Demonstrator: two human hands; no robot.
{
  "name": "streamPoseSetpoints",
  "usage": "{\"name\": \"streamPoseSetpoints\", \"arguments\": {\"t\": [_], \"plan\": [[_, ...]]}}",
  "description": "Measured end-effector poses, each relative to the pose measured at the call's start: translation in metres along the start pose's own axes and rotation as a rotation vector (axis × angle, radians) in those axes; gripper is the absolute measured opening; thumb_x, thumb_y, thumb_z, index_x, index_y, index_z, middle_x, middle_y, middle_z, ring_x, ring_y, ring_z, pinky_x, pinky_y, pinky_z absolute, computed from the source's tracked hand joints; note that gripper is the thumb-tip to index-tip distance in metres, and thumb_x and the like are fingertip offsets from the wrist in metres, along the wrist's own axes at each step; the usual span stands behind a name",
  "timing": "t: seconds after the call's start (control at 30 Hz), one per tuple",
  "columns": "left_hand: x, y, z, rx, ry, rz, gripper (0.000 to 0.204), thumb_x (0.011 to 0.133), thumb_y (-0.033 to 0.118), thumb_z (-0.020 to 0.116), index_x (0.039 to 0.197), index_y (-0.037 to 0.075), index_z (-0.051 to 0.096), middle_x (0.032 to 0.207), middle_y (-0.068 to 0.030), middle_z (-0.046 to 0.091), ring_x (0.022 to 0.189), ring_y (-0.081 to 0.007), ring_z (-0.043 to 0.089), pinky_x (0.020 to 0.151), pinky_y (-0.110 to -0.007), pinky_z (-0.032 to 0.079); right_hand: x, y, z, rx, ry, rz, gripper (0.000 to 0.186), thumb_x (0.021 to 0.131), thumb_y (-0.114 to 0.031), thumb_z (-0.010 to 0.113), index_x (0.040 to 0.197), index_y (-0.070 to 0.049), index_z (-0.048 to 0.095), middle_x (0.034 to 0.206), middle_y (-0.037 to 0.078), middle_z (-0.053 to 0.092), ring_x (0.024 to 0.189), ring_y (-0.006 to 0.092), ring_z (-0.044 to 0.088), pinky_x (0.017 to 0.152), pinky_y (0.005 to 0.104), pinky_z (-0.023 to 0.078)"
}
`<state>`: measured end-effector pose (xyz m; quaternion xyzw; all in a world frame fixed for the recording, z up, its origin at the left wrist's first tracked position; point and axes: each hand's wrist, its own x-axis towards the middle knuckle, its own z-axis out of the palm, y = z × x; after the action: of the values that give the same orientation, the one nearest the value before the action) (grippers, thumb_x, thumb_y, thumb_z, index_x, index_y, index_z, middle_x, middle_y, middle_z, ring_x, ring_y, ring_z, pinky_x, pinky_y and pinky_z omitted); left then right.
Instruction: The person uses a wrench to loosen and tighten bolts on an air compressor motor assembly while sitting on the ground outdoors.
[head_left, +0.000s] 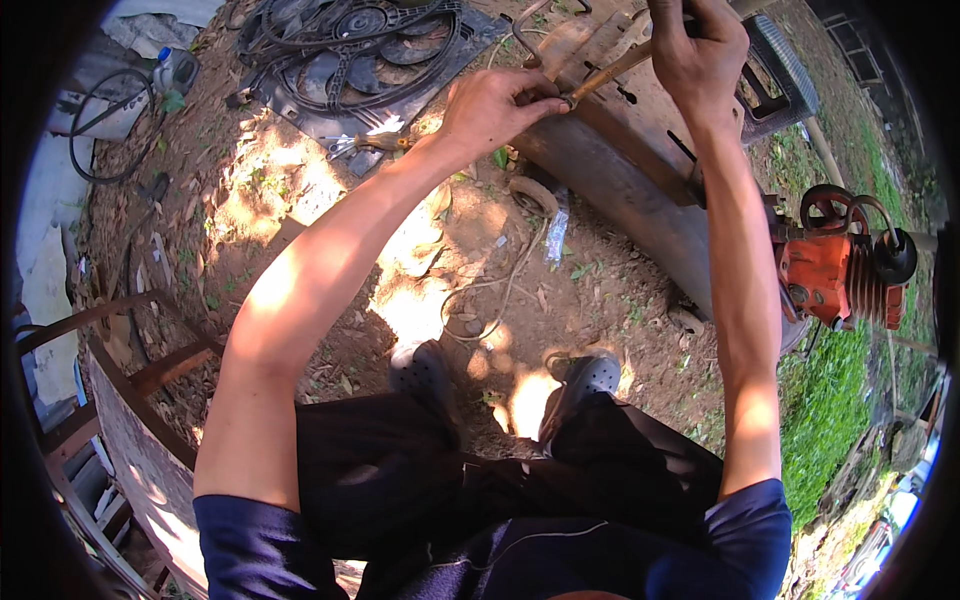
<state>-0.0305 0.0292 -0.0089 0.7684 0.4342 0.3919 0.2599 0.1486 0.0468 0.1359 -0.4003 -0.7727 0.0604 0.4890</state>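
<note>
My right hand is closed round a tan, rod-like tool, which slants down to the left over a rusty metal plate. At the tool's lower end, the fingers of my left hand are pinched together, touching or holding its tip; the exact contact is partly hidden. Beneath both hands lies a dark, rusty cylindrical tank with the rusty plate fixed along its top. An orange-red finned compressor pump sits at the right end, beside my right forearm.
A black fan in a shroud lies on the ground at upper left, with a tool with a yellowish-brown handle near it. Thin cord loops before my shoes. A rusty metal frame stands at left; grass grows at right.
</note>
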Motion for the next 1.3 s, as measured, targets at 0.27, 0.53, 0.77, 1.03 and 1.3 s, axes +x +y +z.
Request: {"name": "streamPoseSetpoints", "arguments": {"t": [0.27,0.53,0.77,1.03,1.3], "plan": [[-0.001,-0.005,-0.003,-0.058,0.008,0.002,0.035,0.077,0.039,0.078,0.095,0.010,0.073,0.086,-0.0068,0.071,0.074,-0.0203,0.068,0.068,-0.033,0.053,0.006,-0.020,0.039,0.636,0.226,0.503,0.068,0.096,-0.060,0.042,0.072,0.000,0.061,0.048,-0.002,0.037,0.035,0.0078,0.029,0.034,0.0242,0.024],[0.000,-0.033,-0.027,-0.109,-0.004,-0.244,0.035,0.081,0.034,0.078,0.097,0.004,0.071,0.085,-0.0041,0.071,0.076,-0.0122,0.064,0.071,-0.028,0.051,0.046,-0.024,0.117,-0.096,-0.196,0.473,0.063,0.095,-0.049,0.044,0.066,0.000,0.070,0.068,0.024,0.064,0.075,0.0435,0.066,0.076,0.0443,0.050],[-0.043,-0.145,-0.090,-0.383,0.690,-0.597,0.040,0.086,0.037,0.073,0.096,-0.001,0.067,0.077,-0.0036,0.065,0.063,-0.0072,0.054,0.058,-0.023,0.046,-0.003,-0.013,0.224,-0.559,-0.508,0.329,0.019,0.089,-0.019,0.060,0.094,-0.007,0.074,0.079,0.008,0.070,0.076,0.0204,0.070,0.058,0.0292,0.053],[0.009,-0.096,-0.077,-0.363,0.604,-0.425,0.034,0.089,0.033,0.070,0.096,0.000,0.067,0.078,-0.0030,0.065,0.062,-0.0074,0.055,0.057,-0.022,0.045,-0.101,0.019,0.249,-0.912,-0.761,0.261,0.016,0.088,-0.017,0.059,0.088,-0.010,0.074,0.084,0.006,0.070,0.080,0.0222,0.070,0.052,0.0330,0.052],[0.046,-0.022,-0.046,-0.434,0.514,-0.268,0.038,0.090,0.035,0.068,0.099,-0.002,0.067,0.081,-0.0036,0.066,0.069,-0.0077,0.057,0.060,-0.023,0.047,-0.082,0.016,0.234,-0.652,-1.107,0.407,0.033,0.090,-0.020,0.057,0.119,-0.009,0.066,0.127,0.010,0.062,0.116,0.0284,0.061,0.091,0.0401,0.049]]}}
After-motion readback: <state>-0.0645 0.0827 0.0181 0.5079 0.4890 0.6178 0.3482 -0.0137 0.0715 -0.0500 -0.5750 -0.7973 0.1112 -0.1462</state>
